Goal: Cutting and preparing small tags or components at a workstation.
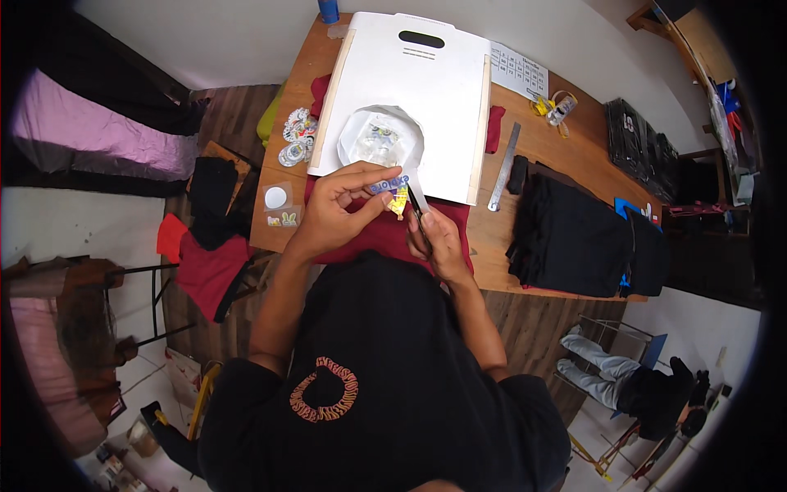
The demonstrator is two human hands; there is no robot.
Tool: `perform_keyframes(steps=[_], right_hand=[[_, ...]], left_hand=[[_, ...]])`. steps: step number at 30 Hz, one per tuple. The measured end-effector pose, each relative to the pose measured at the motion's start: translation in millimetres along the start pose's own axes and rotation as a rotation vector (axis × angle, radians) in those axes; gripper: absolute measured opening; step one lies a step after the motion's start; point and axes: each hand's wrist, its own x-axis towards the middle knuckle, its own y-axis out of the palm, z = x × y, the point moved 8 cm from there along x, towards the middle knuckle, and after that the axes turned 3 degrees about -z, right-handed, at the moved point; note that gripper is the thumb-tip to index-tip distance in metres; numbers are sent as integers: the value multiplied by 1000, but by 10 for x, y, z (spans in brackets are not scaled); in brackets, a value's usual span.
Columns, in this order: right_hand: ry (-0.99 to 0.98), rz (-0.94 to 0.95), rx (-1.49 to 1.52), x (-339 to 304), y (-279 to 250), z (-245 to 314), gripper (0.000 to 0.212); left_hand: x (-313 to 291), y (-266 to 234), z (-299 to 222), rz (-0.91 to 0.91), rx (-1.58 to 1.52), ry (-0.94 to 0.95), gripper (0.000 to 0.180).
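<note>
Between the fingertips of my left hand (340, 209) is a small printed sticker (397, 197) with purple lettering and a yellow figure. My right hand (440, 239) grips dark scissors (416, 198), their blades upright against the sticker's right edge. Both hands are over the near edge of a white board (451, 123) with a handle slot, which rests on dark red cloth (361, 246). Just beyond my fingers, a white paper bowl (416, 131) on the board holds clear printed scraps (381, 141).
Cut stickers (297, 135) and a sheet with a white disc (277, 197) lie left of the board. To its right are a metal ruler (507, 164), folded black cloth (570, 234) and a tape roll (561, 108). Another person (648, 389) is at the lower right.
</note>
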Motion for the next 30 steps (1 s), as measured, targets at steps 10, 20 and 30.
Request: perform_keyframes(steps=[10,20,30], right_hand=[[-26,-41,33,-3,-10,-47,34],[-74,-36,45,1,55,17,35],[-94,-56,87,4,121,70,37]], left_hand=[[-14,26,10,-39,-59,33,35],[-17,11,5,-206,-100,98,27],[-36,21,35,-200,-88,83,25]])
